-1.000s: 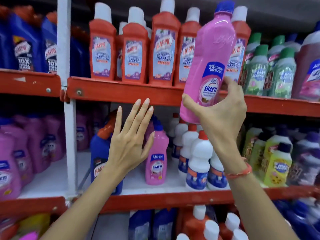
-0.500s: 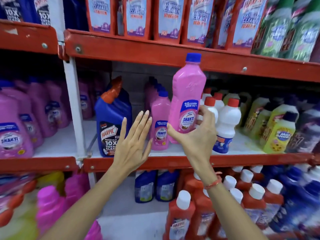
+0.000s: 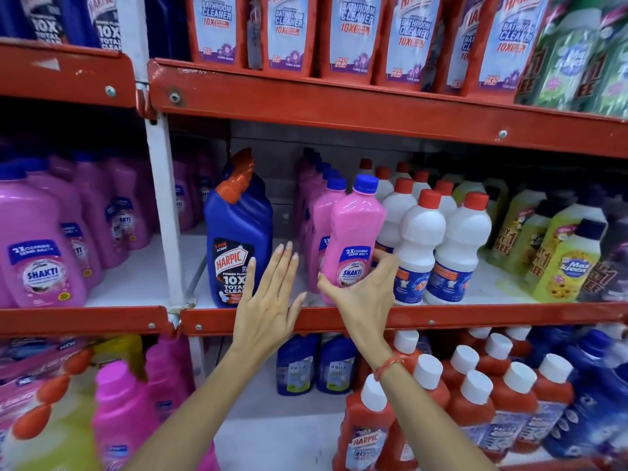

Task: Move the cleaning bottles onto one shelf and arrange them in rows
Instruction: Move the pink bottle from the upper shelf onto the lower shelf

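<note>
- Pink Shakti bottle (image 3: pixel 353 239) stands at the front edge of the middle shelf (image 3: pixel 441 316), its base low by the red lip, though whether it rests on the white board cannot be told.
- Its long axis runs near upright, leaning slightly left at the base, with the blue screw cap (image 3: pixel 365 183) topmost and the label facing outward.
- The right hand (image 3: pixel 365 290) grips the bottle's lower part, thumb on the left side and fingers (image 3: pixel 384 258) wrapped round the right, clamped on it.
- The left hand (image 3: pixel 268 300) is held flat and empty in front of the shelf lip, fingers straight and together, touching nothing.
- Open white shelf lies between the blue Harpic bottle (image 3: pixel 238 232) and the pink row (image 3: pixel 323 212); this gap is the only free room near the front edge.
- Just right of the held bottle, white bottles with red caps (image 3: pixel 438 239) crowd close, leaving no side clearance.
- The bottle is smooth glossy plastic, narrow-shouldered and tapering to the cap.
- The shelf fronts are red painted metal with visible bolts; a white upright post (image 3: pixel 166 212) bounds the bay at the left.
</note>
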`<action>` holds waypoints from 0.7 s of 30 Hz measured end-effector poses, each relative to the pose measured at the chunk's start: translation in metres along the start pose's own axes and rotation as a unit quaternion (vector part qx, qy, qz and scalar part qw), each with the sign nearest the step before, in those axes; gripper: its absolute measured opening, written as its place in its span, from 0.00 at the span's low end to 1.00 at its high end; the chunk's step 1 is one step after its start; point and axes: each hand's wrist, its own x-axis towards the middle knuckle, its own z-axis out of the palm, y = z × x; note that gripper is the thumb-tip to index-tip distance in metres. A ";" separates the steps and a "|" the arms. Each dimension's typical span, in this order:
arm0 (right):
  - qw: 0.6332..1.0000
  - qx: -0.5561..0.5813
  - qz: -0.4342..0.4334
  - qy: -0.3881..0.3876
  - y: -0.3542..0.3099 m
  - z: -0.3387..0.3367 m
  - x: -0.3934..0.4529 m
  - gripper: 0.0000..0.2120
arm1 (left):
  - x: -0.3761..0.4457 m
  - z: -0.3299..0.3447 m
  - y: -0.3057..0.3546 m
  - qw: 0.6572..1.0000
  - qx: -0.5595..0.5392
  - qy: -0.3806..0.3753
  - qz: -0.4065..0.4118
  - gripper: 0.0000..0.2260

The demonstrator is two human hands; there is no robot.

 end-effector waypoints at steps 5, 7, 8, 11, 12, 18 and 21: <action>1.000 -0.019 -0.002 -0.023 0.005 0.006 -0.004 0.39 | -0.003 0.003 -0.003 0.999 -0.004 -0.031 -0.010 0.28; 0.999 -0.020 0.000 -0.026 0.007 0.009 -0.007 0.38 | -0.003 0.003 -0.003 0.999 -0.003 -0.040 -0.015 0.28; 0.999 -0.018 0.003 -0.029 0.008 0.010 -0.008 0.38 | -0.003 0.003 -0.002 0.999 -0.003 -0.042 -0.017 0.28; 0.999 -0.016 0.011 -0.038 0.011 0.009 -0.006 0.38 | -0.003 0.002 -0.003 0.999 -0.009 -0.041 -0.019 0.28; 0.999 -0.014 0.010 -0.041 0.012 0.008 -0.006 0.38 | -0.003 0.002 -0.003 0.999 -0.012 -0.040 -0.020 0.28; 0.995 0.014 -0.003 -0.096 0.018 0.002 -0.006 0.37 | -0.004 -0.004 0.008 0.994 -0.098 -0.035 -0.033 0.27; 0.986 0.049 0.033 -0.156 0.024 -0.008 0.000 0.35 | -0.003 -0.011 0.016 0.982 -0.181 -0.016 -0.055 0.27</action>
